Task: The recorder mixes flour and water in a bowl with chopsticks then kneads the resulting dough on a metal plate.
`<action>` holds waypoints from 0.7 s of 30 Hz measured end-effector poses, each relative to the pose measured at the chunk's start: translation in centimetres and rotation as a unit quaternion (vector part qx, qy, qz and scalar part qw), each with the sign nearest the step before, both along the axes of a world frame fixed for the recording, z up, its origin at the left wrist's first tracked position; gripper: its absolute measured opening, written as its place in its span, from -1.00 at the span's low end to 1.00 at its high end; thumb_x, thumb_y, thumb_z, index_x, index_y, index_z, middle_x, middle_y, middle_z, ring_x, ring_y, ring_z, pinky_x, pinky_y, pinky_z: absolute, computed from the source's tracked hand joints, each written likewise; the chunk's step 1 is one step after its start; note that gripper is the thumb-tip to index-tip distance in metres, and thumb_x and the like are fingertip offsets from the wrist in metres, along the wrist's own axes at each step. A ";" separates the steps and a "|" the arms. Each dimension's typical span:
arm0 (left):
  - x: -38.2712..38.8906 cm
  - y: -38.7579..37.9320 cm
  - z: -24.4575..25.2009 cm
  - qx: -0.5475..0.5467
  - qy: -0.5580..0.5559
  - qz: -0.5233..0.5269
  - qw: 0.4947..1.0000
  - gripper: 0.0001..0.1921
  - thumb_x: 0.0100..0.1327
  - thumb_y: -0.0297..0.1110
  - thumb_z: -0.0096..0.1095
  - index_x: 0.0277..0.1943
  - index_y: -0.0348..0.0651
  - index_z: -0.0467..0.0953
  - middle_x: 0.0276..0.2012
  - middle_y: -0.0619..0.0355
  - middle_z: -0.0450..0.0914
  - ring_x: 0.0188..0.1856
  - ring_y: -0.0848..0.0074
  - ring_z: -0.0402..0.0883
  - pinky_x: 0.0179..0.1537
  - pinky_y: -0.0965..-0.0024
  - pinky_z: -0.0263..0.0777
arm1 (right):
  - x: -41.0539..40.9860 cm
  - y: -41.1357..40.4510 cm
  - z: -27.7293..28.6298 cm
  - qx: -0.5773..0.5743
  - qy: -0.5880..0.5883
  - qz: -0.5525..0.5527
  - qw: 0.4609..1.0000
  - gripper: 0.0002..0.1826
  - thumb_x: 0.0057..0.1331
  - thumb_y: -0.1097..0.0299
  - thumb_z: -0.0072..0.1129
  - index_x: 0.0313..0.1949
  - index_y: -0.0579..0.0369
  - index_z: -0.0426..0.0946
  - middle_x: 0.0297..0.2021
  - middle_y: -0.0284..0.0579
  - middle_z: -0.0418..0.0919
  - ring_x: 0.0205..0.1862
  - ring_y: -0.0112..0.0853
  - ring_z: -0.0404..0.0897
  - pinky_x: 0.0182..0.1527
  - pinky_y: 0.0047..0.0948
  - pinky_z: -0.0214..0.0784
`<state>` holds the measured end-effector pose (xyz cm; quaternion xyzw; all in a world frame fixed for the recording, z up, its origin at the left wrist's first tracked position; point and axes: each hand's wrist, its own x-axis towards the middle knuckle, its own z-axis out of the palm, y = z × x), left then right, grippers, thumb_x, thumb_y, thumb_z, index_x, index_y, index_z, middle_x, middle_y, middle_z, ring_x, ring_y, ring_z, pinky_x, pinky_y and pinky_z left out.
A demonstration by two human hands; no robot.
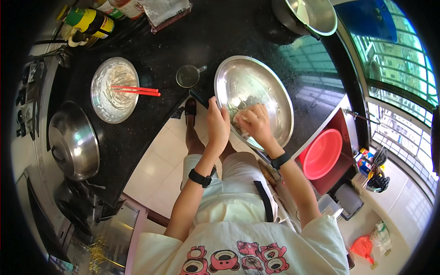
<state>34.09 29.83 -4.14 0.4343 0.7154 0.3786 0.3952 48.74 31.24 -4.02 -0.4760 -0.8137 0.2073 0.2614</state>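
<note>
My left hand [218, 125] grips the near left rim of a large round stainless steel basin [256, 79]. Inside the basin my right hand [253, 121] is closed on a pale and greenish mass [235, 118] low on its left side; the fingers partly hide it. Wet bits cling to the metal around it. Left of the basin stands a small clear glass cup [188, 76] with a handle. Farther left, a metal bowl [115, 106] is coated with a white floury paste, and a pair of red chopsticks [141, 91] lies across its right rim.
A domed steel lid [74, 141] covers a pan at left. Jars [90, 22] and a packet [165, 13] stand at the back left, a steel pot [326, 17] at the back right. A red plastic basin [322, 154] sits in the sink. The black counter [154, 117] has a corner near me.
</note>
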 end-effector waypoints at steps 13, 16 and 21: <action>-0.1 0.1 0.2 -0.028 0.001 -0.014 1.000 -0.70 0.27 -0.57 -0.03 0.06 -0.39 0.23 -0.20 -0.35 0.51 -0.17 -0.13 0.53 -0.20 0.09 0.41 | 1.6 2.5 5.3 -0.154 -0.014 -0.053 0.987 -0.30 0.23 0.18 0.16 0.33 -0.06 0.15 0.33 0.07 0.08 0.39 -0.12 0.03 0.37 0.08 -0.23; 0.0 0.0 -0.2 -0.005 0.009 -0.010 1.000 -0.69 0.26 -0.59 -0.04 0.06 -0.38 0.22 -0.23 -0.35 0.52 -0.19 -0.13 0.54 -0.23 0.09 0.41 | 1.5 1.7 7.3 -0.099 -0.338 0.209 0.912 -0.11 0.06 0.28 0.28 0.38 -0.03 0.07 0.43 -0.20 -0.03 0.48 -0.20 -0.16 0.46 -0.02 -0.38; -0.2 -0.2 -0.6 0.003 -0.008 -0.010 1.000 -0.70 0.32 -0.50 -0.06 0.08 -0.35 0.21 -0.19 -0.33 0.51 -0.18 -0.08 0.55 -0.21 0.12 0.40 | 1.2 1.3 5.3 -0.019 -0.375 0.218 0.901 0.14 -0.26 0.21 0.48 0.36 0.01 0.09 0.39 -0.10 0.05 0.45 -0.19 -0.05 0.45 -0.05 -0.26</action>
